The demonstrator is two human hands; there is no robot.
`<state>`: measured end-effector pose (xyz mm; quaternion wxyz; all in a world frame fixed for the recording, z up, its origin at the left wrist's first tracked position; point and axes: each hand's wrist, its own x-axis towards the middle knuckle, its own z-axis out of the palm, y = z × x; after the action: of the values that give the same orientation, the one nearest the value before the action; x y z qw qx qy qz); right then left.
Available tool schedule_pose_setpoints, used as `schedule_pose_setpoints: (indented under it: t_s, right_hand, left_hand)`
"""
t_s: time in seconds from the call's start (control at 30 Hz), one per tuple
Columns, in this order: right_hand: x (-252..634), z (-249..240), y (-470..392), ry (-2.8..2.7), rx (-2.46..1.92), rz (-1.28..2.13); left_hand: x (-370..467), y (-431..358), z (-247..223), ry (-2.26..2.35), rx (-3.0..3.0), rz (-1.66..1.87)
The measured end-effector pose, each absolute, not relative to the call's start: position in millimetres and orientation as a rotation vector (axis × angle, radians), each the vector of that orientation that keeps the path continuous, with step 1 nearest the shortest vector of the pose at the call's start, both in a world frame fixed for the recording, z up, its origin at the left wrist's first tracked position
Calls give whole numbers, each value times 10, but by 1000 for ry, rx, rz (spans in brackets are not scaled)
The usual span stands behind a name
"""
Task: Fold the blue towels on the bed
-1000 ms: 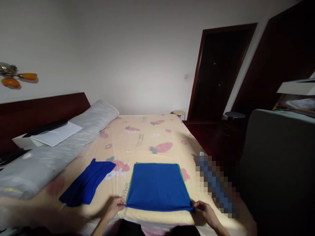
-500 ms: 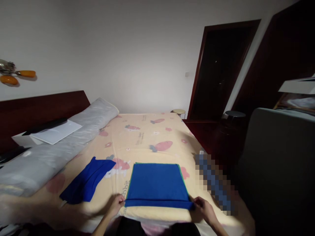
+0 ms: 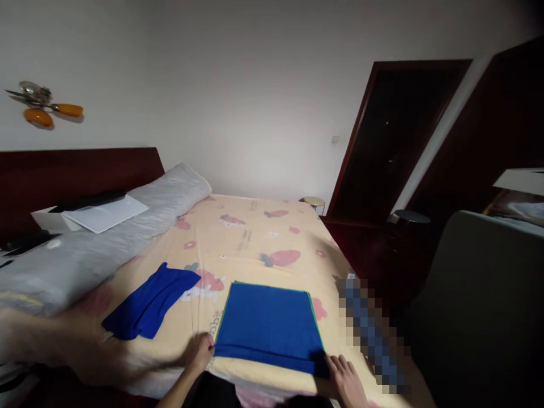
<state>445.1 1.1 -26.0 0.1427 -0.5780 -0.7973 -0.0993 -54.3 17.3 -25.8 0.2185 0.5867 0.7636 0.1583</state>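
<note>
head view: left hand (image 3: pixel 199 352) pinching blue cloth (image 3: pixel 269 326) corner, right hand (image 3: pixel 345 378) open-fingered at its other corner

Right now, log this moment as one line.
left hand: pinches blue cloth near corner | right hand: flat beside other near corner | second blue cloth: left, untouched

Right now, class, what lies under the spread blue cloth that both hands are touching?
The blue cloth lies flat on the patterned bedsheet. The left hand and right hand rest at its near corners. Whatever is printed on the sheet beneath the cloth is covered.
</note>
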Motion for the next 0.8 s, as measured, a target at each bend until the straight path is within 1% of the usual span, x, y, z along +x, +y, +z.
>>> schedule_pose_setpoints:
  t_s: [0.03,0.1,0.2,0.3,0.4,0.5,0.63,0.8]
  right_hand:
    - [4396,-242,6,-2357,-1542,-398]
    - [4163,-198,-38,-2440,-1300,-463]
    - [3499,-193,-172,-2555,-1011,-286]
    - [2646,-361,-278,-2547,-806,-187]
    - [1902,-644,-281,-2459,-741,-136]
    - [1470,-867,-219,-2407,-784,-67]
    - [1500,-899,-123,-2387,-912,-26]
    - [2267,-616,-78,-2463,-929,-184]
  left_hand:
    - [-548,178,-274,2115,1628,442]
    - [-555,192,-316,2111,1633,462]
    - [-555,215,-384,2098,1634,476]
    - [-547,226,-424,2089,1625,496]
    - [-533,224,-428,2086,1621,527]
    - [-515,222,-416,2093,1619,548]
    - [-502,223,-401,2110,1621,544]
    - [-520,208,-383,2113,1628,506]
